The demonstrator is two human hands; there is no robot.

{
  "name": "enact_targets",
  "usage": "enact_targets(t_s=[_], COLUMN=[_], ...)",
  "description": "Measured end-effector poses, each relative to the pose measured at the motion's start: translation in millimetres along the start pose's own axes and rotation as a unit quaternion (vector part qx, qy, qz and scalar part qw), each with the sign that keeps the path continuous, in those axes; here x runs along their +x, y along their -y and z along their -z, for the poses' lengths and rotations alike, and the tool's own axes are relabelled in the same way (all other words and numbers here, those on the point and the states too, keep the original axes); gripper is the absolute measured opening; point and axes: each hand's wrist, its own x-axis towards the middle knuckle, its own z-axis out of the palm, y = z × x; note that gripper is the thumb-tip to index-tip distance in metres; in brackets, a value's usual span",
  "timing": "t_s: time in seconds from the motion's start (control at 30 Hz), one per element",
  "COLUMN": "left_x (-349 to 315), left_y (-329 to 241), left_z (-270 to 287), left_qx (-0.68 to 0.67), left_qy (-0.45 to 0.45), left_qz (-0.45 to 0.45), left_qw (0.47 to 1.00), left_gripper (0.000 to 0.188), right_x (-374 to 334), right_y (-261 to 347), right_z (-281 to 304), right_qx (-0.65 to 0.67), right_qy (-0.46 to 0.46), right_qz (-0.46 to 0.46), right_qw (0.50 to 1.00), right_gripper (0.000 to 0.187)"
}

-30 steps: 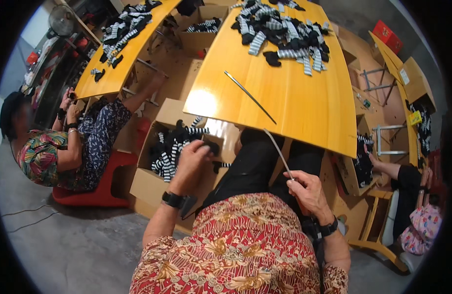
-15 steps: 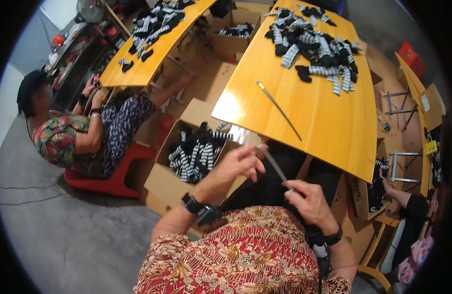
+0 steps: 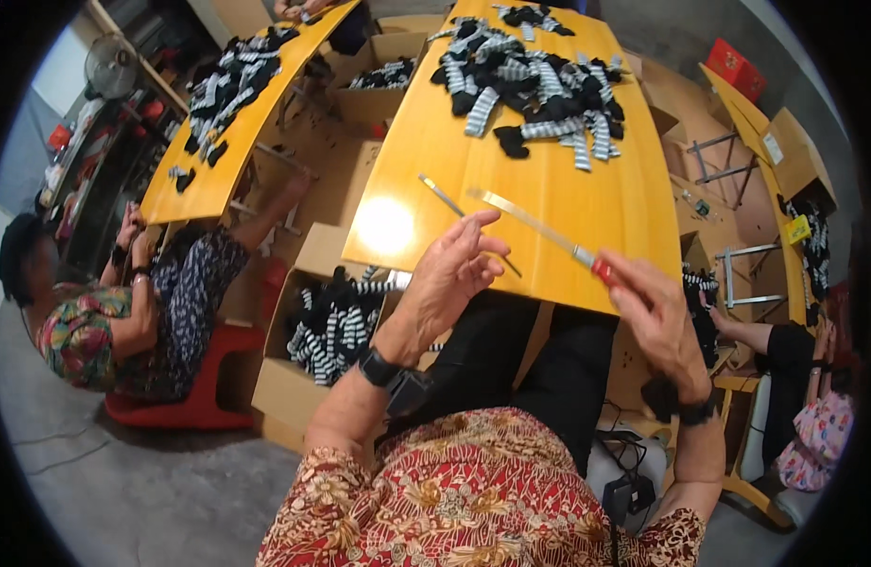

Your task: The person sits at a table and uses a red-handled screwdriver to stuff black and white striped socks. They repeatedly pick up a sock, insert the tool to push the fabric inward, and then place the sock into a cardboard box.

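My right hand [image 3: 648, 307] is closed around the red handle of a long, thin metal tool [image 3: 539, 227]. Its narrow flat strip slants up and left over the table's near part, slightly blurred; its exact kind cannot be told. My left hand [image 3: 451, 267] is held up near the table's front edge, fingers apart and loosely bent, with nothing visible in it. Behind that hand a second thin, dark metal strip [image 3: 439, 194] lies on the yellow table [image 3: 596, 217]. Farther back on the table is a heap of black-and-white striped socks [image 3: 520, 80].
An open cardboard box [image 3: 282, 383] of striped socks stands left of my knees. At left, a person [image 3: 104, 331] sits on a red stool by another yellow table [image 3: 185, 156] with socks. Another person's arm [image 3: 752, 335] reaches in at right, beside a wooden chair [image 3: 738, 449].
My right hand has moved up and right with the tool, bringing it over the table. My left hand has come off the tool's far end and opened. The view has shifted right.
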Motion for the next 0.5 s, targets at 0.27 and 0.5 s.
enact_targets(t_s=[0.27, 0.5], left_x=[18.8, 50.5], left_y=[15.7, 1.2], left_z=[25.8, 44.1], left_qx=[0.05, 0.32], left_qy=[0.0, -0.033], left_qz=[0.039, -0.102], left_qw=[0.998, 0.941], left_gripper=[0.023, 0.024], right_x=[110.0, 82.4], right_y=[-129.8, -116.6], right_z=[-1.6, -12.6], right_qx=[-0.204, -0.13], right_qy=[-0.176, -0.067], right_qz=[0.011, 0.005], right_qw=[0.963, 0.989], right_gripper=[0.026, 0.026])
